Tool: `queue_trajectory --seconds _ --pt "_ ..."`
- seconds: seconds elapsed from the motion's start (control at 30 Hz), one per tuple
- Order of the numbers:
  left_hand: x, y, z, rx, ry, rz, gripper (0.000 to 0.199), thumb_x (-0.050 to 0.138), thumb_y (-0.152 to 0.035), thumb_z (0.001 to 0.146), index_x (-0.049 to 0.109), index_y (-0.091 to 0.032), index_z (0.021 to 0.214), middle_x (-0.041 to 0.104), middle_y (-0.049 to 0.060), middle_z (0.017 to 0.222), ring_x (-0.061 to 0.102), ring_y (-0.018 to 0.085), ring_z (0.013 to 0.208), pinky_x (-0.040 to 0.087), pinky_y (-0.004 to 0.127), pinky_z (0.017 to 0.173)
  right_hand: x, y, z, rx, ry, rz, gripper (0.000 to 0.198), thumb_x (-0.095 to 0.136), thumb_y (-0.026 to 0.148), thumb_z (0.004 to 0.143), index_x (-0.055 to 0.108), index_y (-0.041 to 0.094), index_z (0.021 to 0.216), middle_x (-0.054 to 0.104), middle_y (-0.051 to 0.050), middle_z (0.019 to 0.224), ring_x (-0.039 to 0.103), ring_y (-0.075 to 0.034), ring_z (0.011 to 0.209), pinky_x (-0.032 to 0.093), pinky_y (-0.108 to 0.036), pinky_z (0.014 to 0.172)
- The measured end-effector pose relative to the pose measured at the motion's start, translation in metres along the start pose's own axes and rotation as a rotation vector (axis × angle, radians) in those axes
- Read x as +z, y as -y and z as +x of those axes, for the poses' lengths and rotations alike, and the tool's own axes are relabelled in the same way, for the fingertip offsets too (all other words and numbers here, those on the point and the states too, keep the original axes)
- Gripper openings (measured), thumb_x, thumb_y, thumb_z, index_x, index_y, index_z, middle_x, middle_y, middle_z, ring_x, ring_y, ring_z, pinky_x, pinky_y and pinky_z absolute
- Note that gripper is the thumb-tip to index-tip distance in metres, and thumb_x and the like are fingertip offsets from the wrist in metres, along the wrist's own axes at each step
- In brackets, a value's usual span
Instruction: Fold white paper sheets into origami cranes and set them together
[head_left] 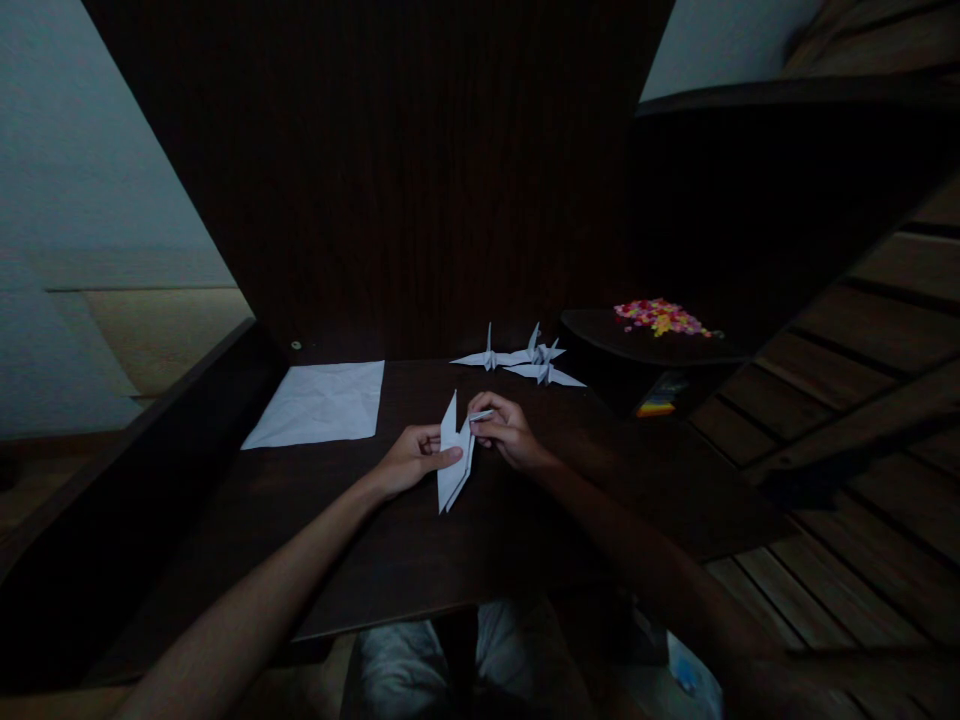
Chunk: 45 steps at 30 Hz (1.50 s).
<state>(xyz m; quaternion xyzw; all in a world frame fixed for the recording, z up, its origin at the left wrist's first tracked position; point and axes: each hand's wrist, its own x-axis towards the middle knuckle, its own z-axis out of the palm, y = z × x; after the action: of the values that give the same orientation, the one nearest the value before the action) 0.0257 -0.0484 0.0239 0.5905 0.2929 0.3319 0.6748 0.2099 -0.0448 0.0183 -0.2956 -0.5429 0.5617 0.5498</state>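
A folded white origami paper (451, 470) is held up above the dark desk, with narrow pointed ends at top and bottom. My left hand (417, 456) pinches its body from the left, the thumb lying across the front. On the other side my right hand (504, 430) grips a slim point of the same paper, which is bent out to the right. Beyond the hands, several finished white paper cranes (541, 372) stand in a cluster by the back panel.
A flat white paper sheet (322, 402) lies at the left of the desk (420, 570). On a small raised shelf (600, 328) at right is a pile of pink, red and yellow bits (664, 317). A side board (135, 450) borders the left.
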Motion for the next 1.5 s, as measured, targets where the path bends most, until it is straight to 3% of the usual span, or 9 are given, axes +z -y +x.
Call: queue_trajectory --seconds 0.27,0.47,0.7,0.93,1.2,1.3,1.5 --pt "-0.0015 0.0039 0.0033 0.046 -0.126 0.094 0.039 0.076 -0.036 0.066 0.066 -0.011 0.094 0.07 0.005 0.084 0.064 0.017 0.074 0.049 0.027 0.069 0.0028 0.0025 0.0006 -0.049 -0.039 -0.117 0.023 0.059 0.04 0.079 0.06 0.017 0.08 0.052 0.003 0.057 0.047 -0.008 0.047 0.034 -0.018 0.039" --pt "-0.0007 0.004 0.0029 0.086 -0.153 0.242 0.039 0.072 -0.038 0.07 0.066 -0.01 0.096 0.07 0.007 0.086 0.063 0.019 0.076 0.049 0.029 0.069 0.0073 0.0007 0.003 -0.039 -0.134 -0.21 0.027 0.072 0.039 0.067 0.057 0.017 0.075 0.057 0.003 0.06 0.052 -0.008 0.045 0.039 -0.019 0.038" --pt "-0.0021 0.0075 0.0036 0.081 -0.163 0.291 0.035 0.071 -0.039 0.07 0.065 -0.011 0.091 0.069 0.005 0.081 0.062 0.017 0.071 0.047 0.028 0.064 0.0045 -0.0011 0.0031 -0.042 -0.197 -0.178 0.028 0.074 0.035 0.065 0.059 0.017 0.08 0.058 0.003 0.074 0.043 -0.002 0.04 0.029 -0.017 0.033" --pt "-0.0032 0.0073 0.0038 0.056 -0.173 0.314 0.036 0.071 -0.041 0.069 0.064 -0.01 0.085 0.066 0.003 0.074 0.059 0.015 0.065 0.045 0.025 0.059 0.0034 -0.0044 0.0052 -0.042 -0.253 -0.129 0.031 0.078 0.031 0.059 0.056 0.017 0.077 0.057 0.003 0.069 0.046 -0.005 0.045 0.027 -0.015 0.034" --pt "-0.0024 0.0073 0.0038 0.052 -0.197 0.242 0.037 0.073 -0.041 0.067 0.065 -0.011 0.087 0.066 0.003 0.074 0.059 0.015 0.065 0.044 0.024 0.057 0.0052 -0.0008 0.0034 0.086 -0.147 -0.162 0.028 0.073 0.038 0.065 0.064 0.016 0.079 0.059 0.002 0.064 0.039 -0.003 0.039 0.027 -0.019 0.036" --pt "-0.0024 0.0068 0.0038 0.047 -0.191 0.23 0.037 0.073 -0.04 0.066 0.065 -0.011 0.088 0.066 0.003 0.075 0.059 0.015 0.065 0.045 0.024 0.058 0.005 -0.0021 0.0035 0.095 -0.138 -0.194 0.027 0.072 0.04 0.066 0.065 0.015 0.072 0.054 0.004 0.054 0.038 -0.004 0.038 0.026 -0.019 0.037" --pt "-0.0001 0.003 0.0025 0.031 -0.176 0.207 0.037 0.073 -0.039 0.068 0.067 -0.012 0.092 0.068 0.003 0.078 0.06 0.015 0.067 0.045 0.024 0.059 0.0049 -0.002 0.0041 0.065 -0.138 -0.221 0.029 0.073 0.042 0.064 0.064 0.015 0.069 0.057 0.003 0.056 0.038 -0.004 0.038 0.025 -0.019 0.037"
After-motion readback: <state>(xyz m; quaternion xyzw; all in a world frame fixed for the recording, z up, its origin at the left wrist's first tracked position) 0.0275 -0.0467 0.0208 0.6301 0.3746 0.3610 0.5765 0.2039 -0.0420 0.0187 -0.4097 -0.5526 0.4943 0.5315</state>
